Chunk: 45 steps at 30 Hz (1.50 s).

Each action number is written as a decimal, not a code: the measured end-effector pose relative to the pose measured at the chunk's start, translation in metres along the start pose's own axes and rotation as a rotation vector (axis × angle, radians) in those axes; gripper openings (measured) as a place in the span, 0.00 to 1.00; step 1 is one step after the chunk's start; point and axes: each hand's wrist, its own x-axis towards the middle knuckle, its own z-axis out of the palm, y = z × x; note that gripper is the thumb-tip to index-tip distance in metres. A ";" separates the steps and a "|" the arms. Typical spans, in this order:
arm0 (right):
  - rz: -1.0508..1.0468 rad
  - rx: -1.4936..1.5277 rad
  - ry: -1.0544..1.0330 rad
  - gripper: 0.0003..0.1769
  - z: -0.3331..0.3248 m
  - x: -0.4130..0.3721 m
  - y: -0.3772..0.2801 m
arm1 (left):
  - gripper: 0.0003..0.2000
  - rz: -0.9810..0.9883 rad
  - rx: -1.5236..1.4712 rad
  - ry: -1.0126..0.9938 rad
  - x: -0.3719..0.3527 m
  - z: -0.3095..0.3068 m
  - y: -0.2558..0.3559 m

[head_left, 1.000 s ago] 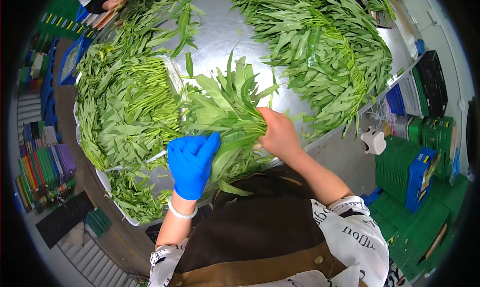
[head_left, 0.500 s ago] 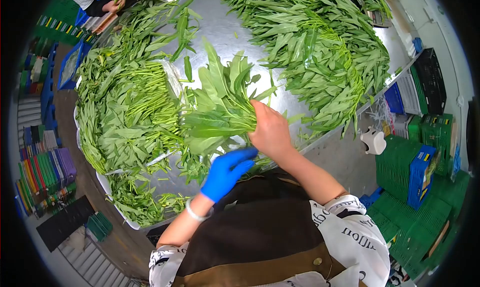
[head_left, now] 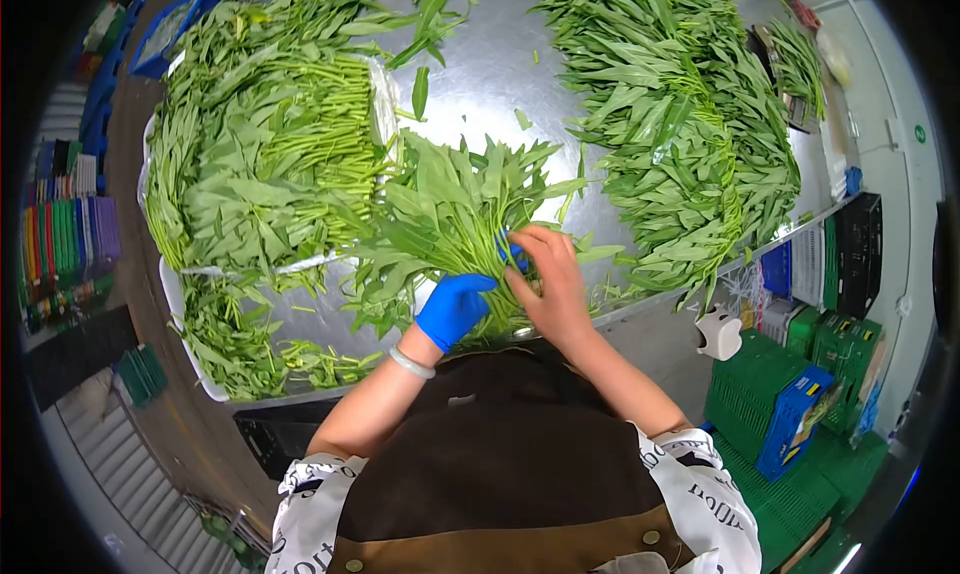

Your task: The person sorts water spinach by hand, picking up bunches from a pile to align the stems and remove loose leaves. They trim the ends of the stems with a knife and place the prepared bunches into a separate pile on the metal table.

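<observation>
While the metal tabletop is largely covered by greens along its left and right sides, a bunch of water spinach is held at the middle of the near edge, its leaves fanned toward the far edge and its stems directed toward the wearer's body. The stems are clamped by the blue-gloved left hand, which is wrapped around them from the left; blue fingertips are seen past the stems, on the right side of the bunch. That same side is touched by the bare right hand, its thumb and fingers parted; whether the stems are gripped by it cannot be told. The two hands are placed close together, with the bunch between them. On the left wrist a pale bracelet is worn, and the body is covered by a dark brown apron.

Along the left edge a thick pile of water spinach is laid, its stem ends pointed toward the middle. By the near left corner loose leaves are strewn. Along the right side a second heap is spread, with some leaves hung over the near edge. Off the right part of the near edge, green crates are stacked.
</observation>
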 end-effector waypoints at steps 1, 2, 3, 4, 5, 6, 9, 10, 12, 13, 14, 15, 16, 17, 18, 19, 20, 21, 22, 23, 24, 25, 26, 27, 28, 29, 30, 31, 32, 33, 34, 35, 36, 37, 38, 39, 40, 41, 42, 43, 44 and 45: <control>-0.049 0.013 -0.017 0.23 -0.001 0.002 0.001 | 0.18 0.004 0.041 0.005 0.003 -0.017 -0.009; -0.097 0.025 -0.031 0.19 -0.002 0.005 0.001 | 0.18 0.006 0.084 0.008 0.004 -0.028 -0.015; -0.085 0.024 -0.020 0.13 0.004 0.011 -0.004 | 0.18 0.011 0.142 0.004 0.006 -0.038 -0.022; -0.083 -0.041 -0.072 0.13 0.010 0.014 -0.005 | 0.17 0.015 0.203 -0.002 0.008 -0.043 -0.027; -0.082 -0.107 -0.122 0.13 0.015 0.017 -0.005 | 0.17 0.019 0.264 -0.010 0.009 -0.048 -0.031; -0.081 -0.172 -0.172 0.13 0.019 0.019 -0.004 | 0.17 0.025 0.325 -0.018 0.011 -0.053 -0.035; 0.005 0.025 -0.193 0.12 0.022 0.025 -0.001 | 0.24 -0.100 0.307 0.085 0.000 -0.023 -0.015; 0.053 0.133 -0.207 0.11 0.021 0.025 -0.001 | 0.26 -0.093 0.321 0.078 -0.003 -0.019 -0.011; 0.163 0.351 -0.138 0.09 0.018 0.020 0.002 | 0.30 -0.017 0.347 -0.001 0.000 -0.023 -0.011; 0.216 0.455 -0.099 0.08 0.016 0.019 0.004 | 0.32 0.055 0.360 -0.075 0.003 -0.019 -0.007; 0.282 0.533 -0.092 0.07 0.016 0.016 0.009 | 0.33 0.045 0.328 -0.072 0.002 -0.014 -0.004; 0.350 0.611 -0.082 0.07 0.018 0.011 0.016 | 0.35 0.034 0.297 -0.069 0.000 -0.008 -0.002; 0.419 0.689 -0.071 0.06 0.018 0.009 0.015 | 0.35 0.018 0.271 -0.077 -0.001 -0.004 0.001; 0.418 0.739 -0.012 0.07 0.018 0.009 0.015 | 0.36 0.001 0.244 -0.084 -0.001 0.000 0.003; 0.417 0.790 0.047 0.07 0.017 0.009 0.012 | 0.36 -0.019 0.221 -0.099 0.000 0.000 0.004; 0.418 0.841 0.107 0.08 0.017 0.008 0.010 | 0.36 -0.041 0.197 -0.114 0.000 0.000 0.004; 0.430 0.817 0.086 0.08 0.018 0.007 0.010 | 0.35 -0.021 0.185 -0.119 0.000 -0.002 0.002; 0.441 0.792 0.067 0.08 0.019 0.006 0.010 | 0.35 0.000 0.174 -0.126 0.002 -0.003 -0.001; 0.450 0.767 0.048 0.08 0.020 0.007 0.010 | 0.35 0.023 0.164 -0.134 0.004 -0.006 -0.004; 0.448 0.479 0.006 0.13 0.017 0.011 0.002 | 0.34 -0.060 0.250 -0.125 0.009 -0.016 -0.008; 0.383 0.279 -0.062 0.14 0.017 0.012 -0.001 | 0.34 -0.143 0.335 -0.115 0.013 -0.030 -0.011; 0.316 0.079 -0.129 0.16 0.018 0.012 -0.004 | 0.33 -0.161 0.378 -0.106 0.013 -0.030 -0.011; 0.246 -0.120 -0.195 0.18 0.018 0.012 -0.005 | 0.33 -0.179 0.420 -0.099 0.013 -0.031 -0.011; 0.199 -0.173 -0.223 0.20 0.018 0.013 -0.002 | 0.33 -0.131 0.421 -0.095 0.012 -0.030 -0.014; 0.273 -0.018 -0.189 0.19 0.018 0.013 0.001 | 0.33 -0.082 0.422 -0.091 0.011 -0.025 -0.014; 0.343 0.136 -0.154 0.18 0.016 0.014 0.006 | 0.33 -0.048 0.384 -0.087 0.011 -0.023 -0.014; 0.415 0.290 -0.121 0.17 0.014 0.014 0.012 | 0.33 -0.016 0.344 -0.082 0.010 -0.021 -0.016; 0.487 0.527 -0.046 0.13 0.013 0.011 0.026 | 0.33 0.016 0.303 -0.075 0.009 -0.019 -0.018; 0.531 0.653 -0.005 0.12 0.007 0.017 0.020 | 0.31 0.036 0.193 -0.118 0.008 -0.007 -0.013; 0.573 0.780 0.039 0.11 -0.001 0.023 0.012 | 0.30 0.056 0.085 -0.161 0.008 0.004 -0.007; 0.613 0.906 0.086 0.11 -0.007 0.028 0.007 | 0.29 0.076 -0.023 -0.206 0.009 0.012 -0.003; 0.664 0.931 0.073 0.11 -0.008 0.026 0.014 | 0.31 0.053 0.000 -0.224 0.013 0.004 -0.006; 0.671 0.930 0.072 0.12 -0.007 0.025 0.016 | 0.32 0.045 -0.006 -0.199 0.014 -0.001 -0.008; 0.680 0.928 0.071 0.12 -0.006 0.024 0.017 | 0.32 0.036 -0.013 -0.174 0.015 -0.002 -0.008; 0.688 0.927 0.070 0.12 -0.004 0.023 0.019 | 0.33 0.028 -0.019 -0.148 0.016 -0.003 -0.009; 0.665 0.910 0.088 0.14 0.000 0.022 0.021 | 0.32 0.023 -0.044 -0.169 0.016 -0.004 -0.009; 0.652 0.891 0.090 0.14 0.002 0.020 0.022 | 0.32 0.018 -0.069 -0.189 0.016 -0.002 -0.006; 0.640 0.873 0.091 0.15 0.004 0.019 0.022 | 0.32 0.012 -0.094 -0.209 0.015 0.000 -0.005; 0.628 0.854 0.093 0.16 0.005 0.018 0.023 | 0.32 0.009 -0.110 -0.193 0.014 0.001 -0.005; 0.634 0.832 0.076 0.18 0.005 0.017 0.022 | 0.31 0.007 -0.127 -0.177 0.013 0.002 -0.005; 0.624 0.787 0.066 0.19 0.005 0.016 0.022 | 0.31 0.004 -0.142 -0.161 0.012 0.003 -0.006; 0.612 0.741 0.057 0.20 0.004 0.014 0.021 | 0.31 0.007 -0.132 -0.137 0.013 0.001 -0.008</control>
